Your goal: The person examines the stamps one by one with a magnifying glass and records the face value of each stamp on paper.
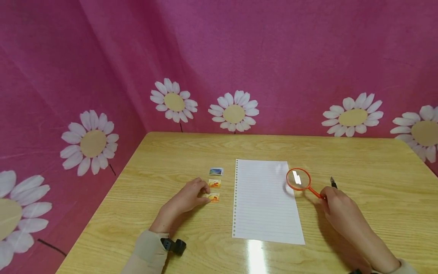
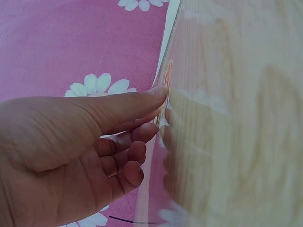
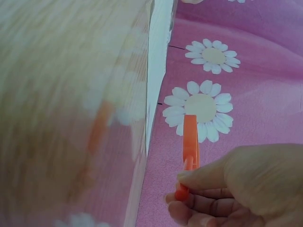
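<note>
In the head view my right hand [image 1: 343,211] grips the orange handle of a magnifying glass [image 1: 309,187]. Its round lens is raised over the right edge of a lined, punched sheet of paper [image 1: 265,201]. The right wrist view shows my right hand [image 3: 241,189] pinching the handle of the magnifying glass [image 3: 190,137], seen edge-on. My left hand [image 1: 186,198] rests at the left edge of the nearest stamp [image 1: 214,198], fingers loosely bent. Beyond lie another orange-yellow stamp [image 1: 215,183] and a blue-green stamp [image 1: 216,171]. In the left wrist view the left hand's fingertips [image 2: 161,91] meet the tabletop.
A black pen [image 1: 333,182] lies just beyond my right hand, partly hidden by it. The wooden table [image 1: 164,163] is glossy, with a bright reflection at its front. A pink curtain with white daisies [image 1: 273,57] hangs behind and to the left.
</note>
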### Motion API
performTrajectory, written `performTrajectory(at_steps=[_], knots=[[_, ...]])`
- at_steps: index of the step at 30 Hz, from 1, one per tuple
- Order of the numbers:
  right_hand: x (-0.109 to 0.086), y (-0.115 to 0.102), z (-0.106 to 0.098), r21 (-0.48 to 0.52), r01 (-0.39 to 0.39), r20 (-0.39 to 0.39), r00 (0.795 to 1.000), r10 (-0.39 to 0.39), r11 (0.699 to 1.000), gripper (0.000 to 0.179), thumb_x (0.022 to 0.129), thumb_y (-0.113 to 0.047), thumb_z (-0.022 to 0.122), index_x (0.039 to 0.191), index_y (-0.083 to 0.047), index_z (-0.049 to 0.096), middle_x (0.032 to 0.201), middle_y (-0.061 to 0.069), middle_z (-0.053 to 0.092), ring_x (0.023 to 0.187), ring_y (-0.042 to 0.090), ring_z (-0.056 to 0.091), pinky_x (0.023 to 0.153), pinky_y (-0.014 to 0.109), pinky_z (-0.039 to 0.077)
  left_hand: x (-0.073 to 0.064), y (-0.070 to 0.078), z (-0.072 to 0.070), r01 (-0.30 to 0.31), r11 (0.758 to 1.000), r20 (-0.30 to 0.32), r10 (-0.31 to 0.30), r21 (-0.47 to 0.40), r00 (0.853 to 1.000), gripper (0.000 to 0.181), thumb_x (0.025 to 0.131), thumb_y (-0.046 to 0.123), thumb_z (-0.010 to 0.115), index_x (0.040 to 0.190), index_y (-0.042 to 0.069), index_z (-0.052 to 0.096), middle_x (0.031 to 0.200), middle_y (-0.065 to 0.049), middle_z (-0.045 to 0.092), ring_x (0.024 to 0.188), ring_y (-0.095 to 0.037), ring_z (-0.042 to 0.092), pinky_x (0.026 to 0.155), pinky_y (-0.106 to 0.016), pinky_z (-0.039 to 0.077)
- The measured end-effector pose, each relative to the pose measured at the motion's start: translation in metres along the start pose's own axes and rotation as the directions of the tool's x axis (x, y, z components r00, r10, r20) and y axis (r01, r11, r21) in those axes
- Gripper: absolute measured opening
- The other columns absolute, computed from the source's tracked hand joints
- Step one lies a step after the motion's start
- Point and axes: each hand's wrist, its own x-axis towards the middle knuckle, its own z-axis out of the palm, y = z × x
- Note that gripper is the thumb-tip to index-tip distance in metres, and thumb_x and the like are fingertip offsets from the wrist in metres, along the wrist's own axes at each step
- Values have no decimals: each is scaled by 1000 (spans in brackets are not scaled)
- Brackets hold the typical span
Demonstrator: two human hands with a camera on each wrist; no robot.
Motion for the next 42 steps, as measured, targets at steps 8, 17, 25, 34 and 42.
performTrajectory(at_steps=[8,17,25,34,42], knots=[[1,-1,0,-5,26,-11,1000,-26,1000,22,71,9,76,81,2,57,68,7,55,58,17,51,50,37,43,0,-2,-1,-45,999,-10,45,23,999,16,86,10,73,95,5,62,90,-5,53,84,-15,46,78,-28,42],[0,-6,2,7,51,-29,998,-51,999,24,69,10,78,81,-1,59,68,4,56,59,18,53,52,37,44,-1,-2,-2,-57,998,-6,57,27,998,17,86,12,74,95,5,62,90,-5,53,84,-14,47,78,-28,43],[2,-12,-1,15,59,7,998,-59,998,21,71,6,77,82,-1,60,71,4,58,63,17,54,55,36,46,0,-2,-1,-40,999,-7,40,17,999,16,86,11,74,95,5,62,90,-4,52,83,-14,45,78,-28,42],[3,-20,0,12,78,22,997,-78,997,22,71,5,79,82,-1,61,72,4,58,68,16,53,57,36,48,0,-1,-2,-29,999,-5,29,20,1000,16,87,12,74,96,6,62,91,-4,52,84,-14,45,79,-29,42],[3,-24,3,11,126,-29,992,-126,992,26,68,2,82,81,-3,60,69,1,56,63,13,52,54,33,45,1,0,-1,-10,1000,6,10,26,1000,16,88,13,73,97,6,62,93,-3,53,85,-14,45,79,-29,41]])
